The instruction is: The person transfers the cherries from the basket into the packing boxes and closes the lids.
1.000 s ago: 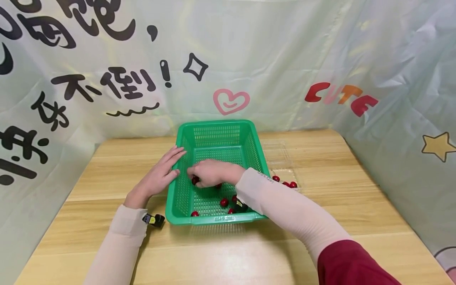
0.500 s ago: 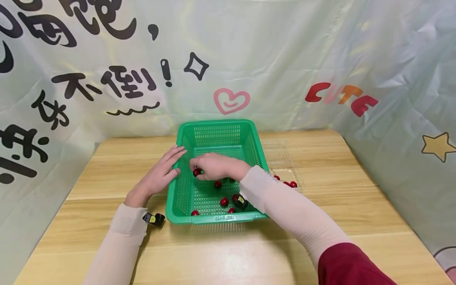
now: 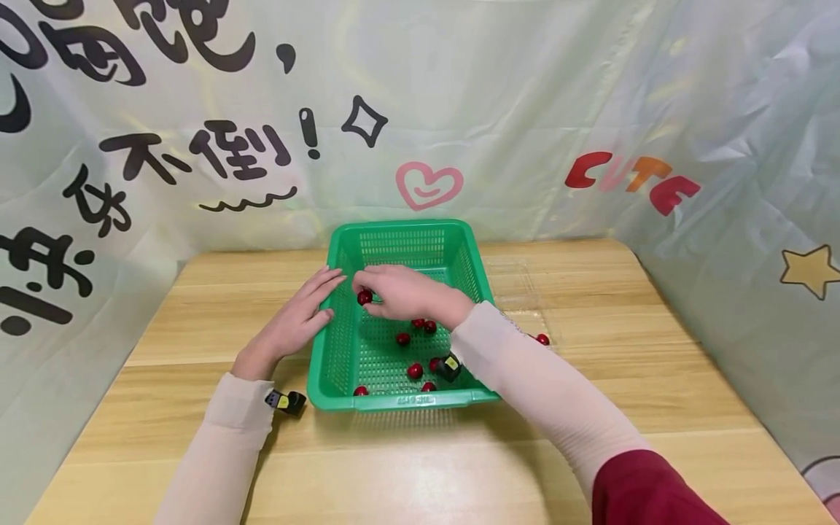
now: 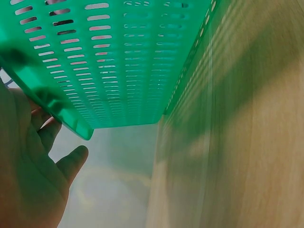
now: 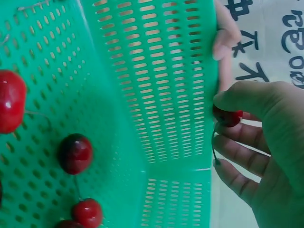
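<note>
Pale creased backdrop (image 3: 525, 95) with black lettering at far left, behind a wood-grain table (image 3: 144, 386). Left hand (image 3: 292, 324): fingers straight, laid over the left rim of a green plastic basket (image 3: 407, 400); grip loose, nothing pinched. Left wrist view adds the wall's outer face, hidden from the head camera: rows of narrow rounded slots, thumb outside them. Next along, near the left wall, one cherry (image 3: 364, 297), round, glossy, dark red, held above the basket's floor. Right hand (image 3: 407, 293) has it, grip narrow, thumb against fingers. Right wrist view alone gives its thin stem, hanging along the fingers. Loose cherries (image 3: 415, 371) scattered on the perforated floor; up close one is almost black on one side, its stem wiry. Black wrist camera (image 3: 449, 367) partly covers another in the head view. Right sleeve (image 3: 551, 379) pale and stretchy-looking, dark red cloth higher up. Beyond the basket's right side, head view only: thin clear plastic tray (image 3: 533, 319), partly behind the sleeve, a single red fruit (image 3: 542, 340) showing near its corner.
</note>
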A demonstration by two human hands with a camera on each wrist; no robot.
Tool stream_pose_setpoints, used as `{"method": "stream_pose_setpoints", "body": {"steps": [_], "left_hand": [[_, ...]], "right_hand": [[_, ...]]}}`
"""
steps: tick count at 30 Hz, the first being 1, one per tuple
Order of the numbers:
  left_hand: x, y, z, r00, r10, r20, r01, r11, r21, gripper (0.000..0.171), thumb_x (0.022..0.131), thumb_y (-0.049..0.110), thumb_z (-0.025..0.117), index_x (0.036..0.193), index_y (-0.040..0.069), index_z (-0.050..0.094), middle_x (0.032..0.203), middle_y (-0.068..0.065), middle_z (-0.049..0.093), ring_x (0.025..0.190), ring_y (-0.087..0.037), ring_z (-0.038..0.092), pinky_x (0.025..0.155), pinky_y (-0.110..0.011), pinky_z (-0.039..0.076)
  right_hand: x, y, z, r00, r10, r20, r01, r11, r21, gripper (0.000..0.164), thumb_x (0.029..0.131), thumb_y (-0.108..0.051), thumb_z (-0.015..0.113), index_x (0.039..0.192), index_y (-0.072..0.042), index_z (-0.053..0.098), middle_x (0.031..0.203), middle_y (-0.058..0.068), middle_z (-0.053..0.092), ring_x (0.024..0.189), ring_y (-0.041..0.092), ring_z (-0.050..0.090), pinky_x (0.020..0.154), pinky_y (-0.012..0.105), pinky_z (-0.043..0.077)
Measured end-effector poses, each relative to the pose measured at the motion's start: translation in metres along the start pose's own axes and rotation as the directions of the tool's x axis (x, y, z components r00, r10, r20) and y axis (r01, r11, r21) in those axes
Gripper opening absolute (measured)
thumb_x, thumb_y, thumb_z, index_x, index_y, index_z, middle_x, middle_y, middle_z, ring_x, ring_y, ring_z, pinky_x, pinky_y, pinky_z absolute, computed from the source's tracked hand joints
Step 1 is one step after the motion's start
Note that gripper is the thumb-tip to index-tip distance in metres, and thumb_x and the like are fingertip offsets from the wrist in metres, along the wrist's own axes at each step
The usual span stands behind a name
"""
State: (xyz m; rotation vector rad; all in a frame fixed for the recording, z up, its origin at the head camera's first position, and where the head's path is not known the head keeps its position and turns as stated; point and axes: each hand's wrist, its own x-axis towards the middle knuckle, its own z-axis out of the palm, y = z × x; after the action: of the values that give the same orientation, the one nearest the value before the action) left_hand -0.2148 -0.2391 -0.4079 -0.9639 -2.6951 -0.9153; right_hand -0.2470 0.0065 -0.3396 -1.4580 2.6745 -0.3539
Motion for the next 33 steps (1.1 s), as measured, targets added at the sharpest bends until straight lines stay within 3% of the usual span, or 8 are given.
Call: {"method": "stream_pose_setpoints", "body": {"steps": [11, 24, 33], "left_hand": [[0.0, 0.001, 0.001, 1.0, -0.013, 0.002, 0.013, 1.0, -0.002, 0.055, 0.098, 0.015, 0.046, 0.151, 0.008, 0.036, 0.158, -0.008, 0.027, 0.147, -0.034, 0.012, 0.113, -0.06, 0.02], [0.0, 0.002, 0.0, 1.0, -0.016, -0.004, 0.016, 1.0, 0.008, 0.055, 0.096, 0.015, 0.046, 0.15, 0.007, 0.037, 0.158, -0.009, 0.027, 0.149, -0.028, 0.01, 0.113, -0.06, 0.019], [0.001, 0.0, 0.001, 1.0, -0.013, 0.001, 0.013, 1.0, 0.013, 0.056, 0.096, 0.014, 0.046, 0.151, 0.007, 0.036, 0.158, -0.009, 0.027, 0.147, -0.036, 0.013, 0.113, -0.059, 0.019]], "right_hand": [[-0.023, 0.001, -0.024, 0.987, -0.034, -0.16, 0.029, 0.999, -0.034, 0.024, 0.094, -0.024, 0.063, 0.116, -0.015, 0.06, 0.107, -0.004, 0.06, 0.095, 0.013, 0.055, 0.086, 0.027, 0.047], [-0.056, 0.007, -0.053, 0.962, -0.049, -0.268, 0.03, 0.997, -0.074, 0.021, 0.094, -0.022, 0.063, 0.112, -0.012, 0.06, 0.103, -0.002, 0.06, 0.094, 0.017, 0.055, 0.085, 0.034, 0.047], [-0.078, 0.015, -0.065, 0.944, -0.033, -0.329, 0.01, 0.997, -0.071, 0.017, 0.094, -0.02, 0.063, 0.108, -0.011, 0.06, 0.101, 0.0, 0.06, 0.092, 0.023, 0.057, 0.081, 0.038, 0.047]]}}
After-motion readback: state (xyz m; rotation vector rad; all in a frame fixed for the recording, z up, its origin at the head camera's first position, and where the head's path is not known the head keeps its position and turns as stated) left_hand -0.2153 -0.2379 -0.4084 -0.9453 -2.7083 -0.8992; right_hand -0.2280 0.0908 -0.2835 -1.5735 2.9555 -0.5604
